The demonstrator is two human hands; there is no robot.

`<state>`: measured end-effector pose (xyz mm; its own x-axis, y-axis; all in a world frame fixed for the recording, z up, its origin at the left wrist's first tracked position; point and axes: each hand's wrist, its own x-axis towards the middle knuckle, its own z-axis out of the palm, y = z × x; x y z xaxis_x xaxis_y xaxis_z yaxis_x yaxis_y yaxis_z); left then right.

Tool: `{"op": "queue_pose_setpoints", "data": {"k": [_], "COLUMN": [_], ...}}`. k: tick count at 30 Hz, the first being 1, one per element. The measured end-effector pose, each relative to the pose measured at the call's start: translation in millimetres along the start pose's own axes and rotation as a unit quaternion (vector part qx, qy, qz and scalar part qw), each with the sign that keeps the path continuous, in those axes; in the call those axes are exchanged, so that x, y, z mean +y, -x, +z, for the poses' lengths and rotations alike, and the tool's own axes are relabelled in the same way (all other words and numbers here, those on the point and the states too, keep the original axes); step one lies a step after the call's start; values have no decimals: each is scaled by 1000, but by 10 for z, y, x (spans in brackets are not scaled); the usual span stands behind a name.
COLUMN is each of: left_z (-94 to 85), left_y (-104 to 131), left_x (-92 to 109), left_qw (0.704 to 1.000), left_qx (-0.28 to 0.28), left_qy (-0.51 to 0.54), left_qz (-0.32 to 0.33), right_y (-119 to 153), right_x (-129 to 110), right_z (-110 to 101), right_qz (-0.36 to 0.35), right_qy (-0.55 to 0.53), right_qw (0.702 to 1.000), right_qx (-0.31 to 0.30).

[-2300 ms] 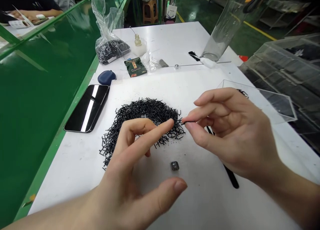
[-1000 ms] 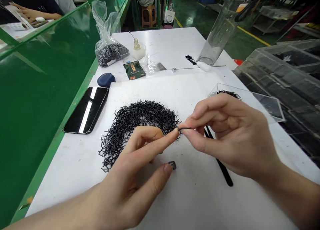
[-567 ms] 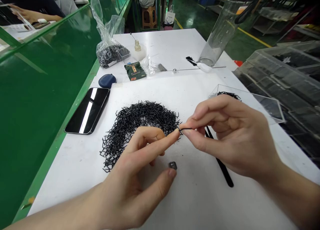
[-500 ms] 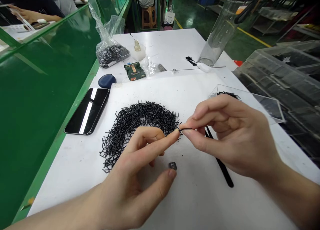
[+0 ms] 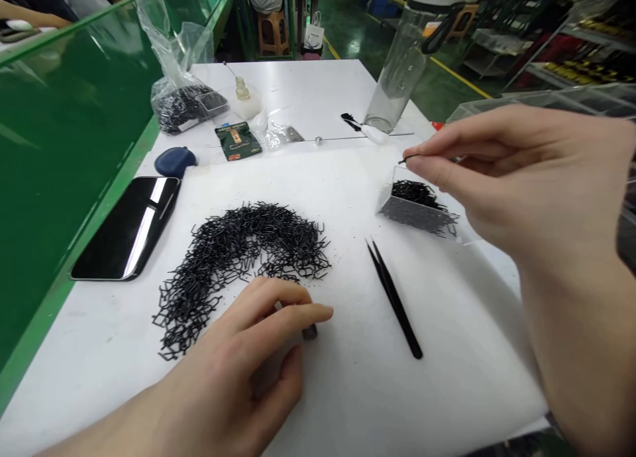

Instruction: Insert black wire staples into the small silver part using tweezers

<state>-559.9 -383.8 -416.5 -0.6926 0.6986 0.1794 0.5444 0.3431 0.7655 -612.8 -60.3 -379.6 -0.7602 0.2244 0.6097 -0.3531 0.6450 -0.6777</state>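
Note:
My right hand (image 5: 507,165) pinches a small black bent wire piece (image 5: 405,159) between thumb and fingertips. It is held above a clear plastic box (image 5: 397,210), where many similar black pieces (image 5: 412,192) lie. My left hand (image 5: 248,357) rests low over the white tabletop with its fingers apart, the index finger stretched out. Beside its fingers sits a small dark block (image 5: 310,332), partly covered. Just beyond that hand spreads a curved heap of black bent wire pieces (image 5: 248,235). Black tweezers (image 5: 395,301) lie between my hands, tips pointing away.
At left lie a phone (image 5: 129,228) and a dark blue case (image 5: 175,161). Farther back are a green sachet (image 5: 238,141), a plastic bag of black pieces (image 5: 183,106), a small bottle (image 5: 242,89) and a tall clear bottle (image 5: 395,79). A green partition (image 5: 74,139) borders the left side.
My right hand has moved away from the left, up and right to above the box, carrying the black piece. My left hand has dropped toward the table. The view has shifted right.

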Motion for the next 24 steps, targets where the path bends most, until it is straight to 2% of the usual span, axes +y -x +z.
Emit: {"op": "queue_pose_setpoints", "data": {"k": [4, 10, 13, 16, 17, 18, 19, 21, 22, 24], "left_z": [56, 55, 46, 41, 39, 36, 33, 25, 22, 20], "left_y": [-1, -8, -16, -23, -24, -26, -28, -32, -34, -36], "left_x": [-69, -140, -112, -75, -63, -50, -37, -6, 11, 42], "left_qw": [998, 994, 995, 996, 997, 997, 998, 998, 998, 997], "left_qx": [16, 23, 18, 15, 14, 14, 16, 23, 28, 37], "left_qy": [-50, -81, -83, -76, -71, -65, -61, -56, -57, -61], "left_qz": [36, 62, 52, 37, 31, 25, 19, 8, 3, -4], "right_y": [-212, -227, -226, -213, -194, -162, -117, 10, 83, 220], "right_x": [106, 71, 38, -66, -106, -140, -165, -178, -169, -136], "right_z": [-219, -438, -481, -496, -486, -463, -426, -308, -234, -92], "right_qz": [35, 72, 69, 84, 97, 115, 134, 158, 155, 131], "right_qy": [76, 153, 160, 120, 96, 74, 57, 41, 42, 49], "right_qw": [996, 979, 977, 980, 977, 964, 940, 867, 844, 844], "right_qx": [5, -117, -126, -131, -166, -229, -310, -471, -511, -517]}}
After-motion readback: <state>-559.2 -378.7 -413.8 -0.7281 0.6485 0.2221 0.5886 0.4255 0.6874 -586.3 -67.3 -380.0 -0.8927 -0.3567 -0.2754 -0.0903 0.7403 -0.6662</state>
